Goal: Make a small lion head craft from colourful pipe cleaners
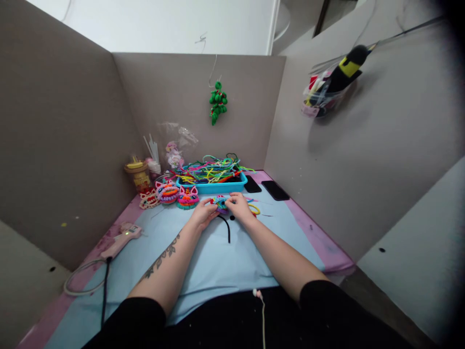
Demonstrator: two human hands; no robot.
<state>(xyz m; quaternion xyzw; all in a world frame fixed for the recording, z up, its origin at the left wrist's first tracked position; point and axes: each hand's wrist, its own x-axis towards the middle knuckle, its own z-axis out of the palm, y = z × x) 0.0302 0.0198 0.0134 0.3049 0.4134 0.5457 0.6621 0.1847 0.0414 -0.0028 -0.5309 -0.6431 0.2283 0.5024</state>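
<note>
Both my hands meet over a small multicoloured pipe-cleaner figure [220,203] on the light blue mat [218,261]. My left hand [203,213] pinches its left side, fingers curled. My right hand [240,206] closes on its right side. A black pipe cleaner [225,227] curves down from the figure onto the mat. A yellow loop [255,209] lies just right of my right hand.
A blue tray [214,186] of coloured pipe cleaners stands behind the hands. Three finished woven figures [170,193] sit left of it. A pink glue gun [121,238] with its cable lies at left. Two black phones [275,190] lie at right. Grey partition walls enclose the desk.
</note>
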